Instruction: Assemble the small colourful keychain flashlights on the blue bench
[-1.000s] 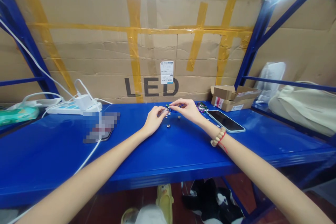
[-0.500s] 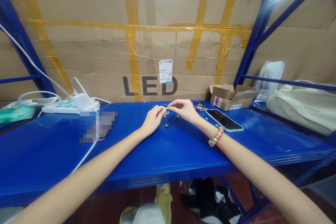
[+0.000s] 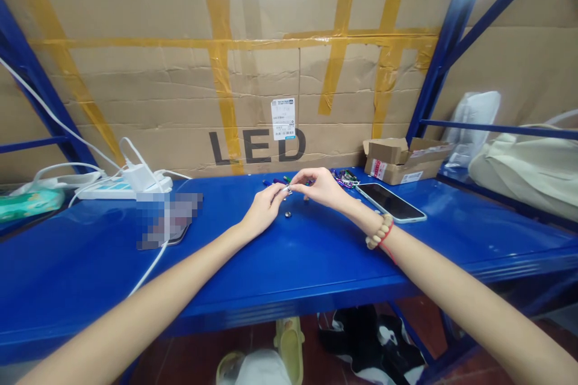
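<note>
The left hand (image 3: 265, 209) and right hand (image 3: 321, 187) meet at the fingertips, both pinched on a small piece (image 3: 286, 189), pale and shiny but too tiny to name, just above the blue shelf (image 3: 253, 264). Taking the hands as the clock's centre, a small carton (image 3: 392, 169) stands open between two and three o'clock, flaps up — what it holds is hidden behind its walls. Nearer on that line lies a pile (image 3: 347, 178) of coloured bits; a phone (image 3: 392, 202) lies at three o'clock, a metal bit (image 3: 288, 215) at six. The carton bears a red-and-white sticker (image 3: 377, 169) and a white one, neither legible. At eleven o'clock, large black letters on the cardboard (image 3: 171, 96) read "LED"; at twelve, a white label (image 3: 283, 117) carries a barcode, its print too fine to read.
</note>
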